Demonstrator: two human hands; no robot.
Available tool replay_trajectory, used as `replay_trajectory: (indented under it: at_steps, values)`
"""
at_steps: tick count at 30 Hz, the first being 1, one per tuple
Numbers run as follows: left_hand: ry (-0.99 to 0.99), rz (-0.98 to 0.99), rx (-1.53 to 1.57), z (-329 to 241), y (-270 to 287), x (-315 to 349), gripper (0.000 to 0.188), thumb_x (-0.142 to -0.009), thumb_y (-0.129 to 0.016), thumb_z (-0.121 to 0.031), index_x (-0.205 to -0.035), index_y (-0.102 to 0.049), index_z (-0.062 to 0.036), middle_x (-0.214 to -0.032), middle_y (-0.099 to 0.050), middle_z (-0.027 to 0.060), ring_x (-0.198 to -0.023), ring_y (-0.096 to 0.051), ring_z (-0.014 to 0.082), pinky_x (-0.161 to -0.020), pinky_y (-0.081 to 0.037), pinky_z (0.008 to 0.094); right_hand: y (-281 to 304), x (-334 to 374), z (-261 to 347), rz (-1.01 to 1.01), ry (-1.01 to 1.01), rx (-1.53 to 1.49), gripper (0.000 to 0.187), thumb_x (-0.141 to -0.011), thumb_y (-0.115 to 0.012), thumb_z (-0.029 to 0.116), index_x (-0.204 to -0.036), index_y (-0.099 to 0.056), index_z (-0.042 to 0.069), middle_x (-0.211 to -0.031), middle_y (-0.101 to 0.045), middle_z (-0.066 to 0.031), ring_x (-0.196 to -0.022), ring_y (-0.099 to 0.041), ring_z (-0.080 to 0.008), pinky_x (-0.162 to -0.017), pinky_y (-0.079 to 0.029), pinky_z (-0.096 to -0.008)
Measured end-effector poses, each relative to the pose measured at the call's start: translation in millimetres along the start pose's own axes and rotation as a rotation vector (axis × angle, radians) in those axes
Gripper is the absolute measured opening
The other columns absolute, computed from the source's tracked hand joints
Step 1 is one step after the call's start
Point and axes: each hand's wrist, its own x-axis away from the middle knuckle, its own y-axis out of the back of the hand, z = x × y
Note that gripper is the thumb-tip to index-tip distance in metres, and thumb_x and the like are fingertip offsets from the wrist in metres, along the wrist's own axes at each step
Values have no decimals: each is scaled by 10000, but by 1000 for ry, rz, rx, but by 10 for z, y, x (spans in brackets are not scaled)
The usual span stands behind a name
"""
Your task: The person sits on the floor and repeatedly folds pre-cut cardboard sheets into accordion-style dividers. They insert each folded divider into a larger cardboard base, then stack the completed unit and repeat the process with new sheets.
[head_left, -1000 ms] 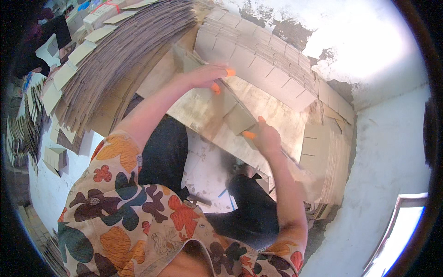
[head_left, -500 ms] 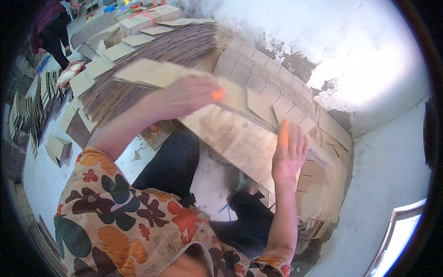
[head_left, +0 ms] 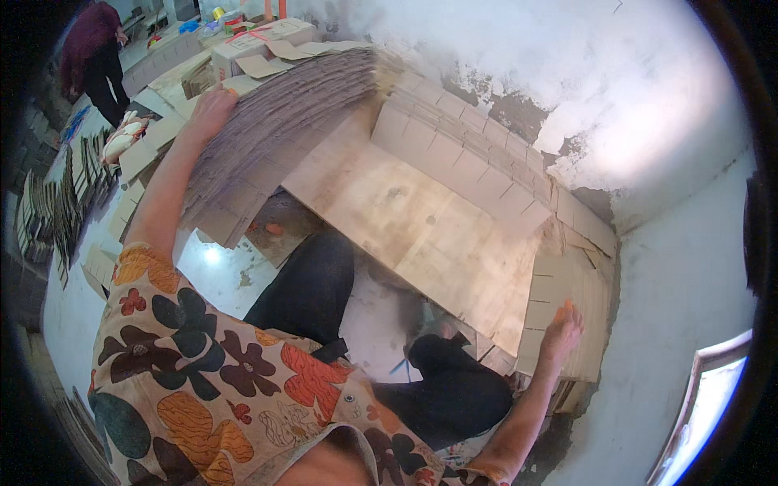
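Note:
At the far left, my left hand [head_left: 212,112] reaches to the upper edge of a long, fanned pile of cardboard sheets [head_left: 284,113]. Its fingers are bent over a sheet there, an orange cover on one fingertip. On the right, my right hand [head_left: 564,330] rests against a stack of slotted cardboard pieces [head_left: 545,304]. Those fingers are curled together, also with orange on a tip, and what they hold, if anything, is hidden. Between the hands lies a pale wooden board [head_left: 413,223] with a few dark stains.
Slotted cardboard strips [head_left: 462,154] line the board's back edge along a peeling wall [head_left: 648,121]. A carton [head_left: 263,40] with red tape stands at the back left. Beyond it a person [head_left: 101,61] bends over. More cardboard bundles [head_left: 61,198] lie on the left.
The cardboard pieces both hands held over the board are no longer in them. My left hand has moved far left to the fanned pile, my right hand down and right to the stack.

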Motion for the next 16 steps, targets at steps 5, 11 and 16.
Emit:
replay_trajectory:
  at_steps: [5, 11, 16]
  values:
    - [-55, 184, 177, 210, 99, -215, 282, -628, -687, -161, -871, -606, -43, -965, -620, 156, -949, -585, 330, -825, -463, 421, -190, 423, -731, 106, -133, 140, 239, -880, -525, 158, -1082, -578, 42, -1013, -623, -122, -905, -568, -322, -777, -435, -451]
    - [36, 11, 318, -120, 669, -488, 438, -689, -756, -308, -1013, -647, -34, -968, -637, 151, -919, -606, 280, -776, -465, 388, -381, 482, -1024, 233, -246, 216, 453, -855, -592, 286, -1227, -488, 48, -1162, -570, -144, -1036, -529, -334, -847, -422, -466]
    - [-271, -58, 653, -1429, 772, -813, 414, -735, -748, -337, -986, -662, -18, -885, -662, 214, -769, -634, 255, -713, -472, 373, -491, 472, -960, 442, -480, 218, 779, -772, -662, 460, -1376, -360, 71, -1385, -414, -176, -1256, -397, -359, -983, -347, -519]
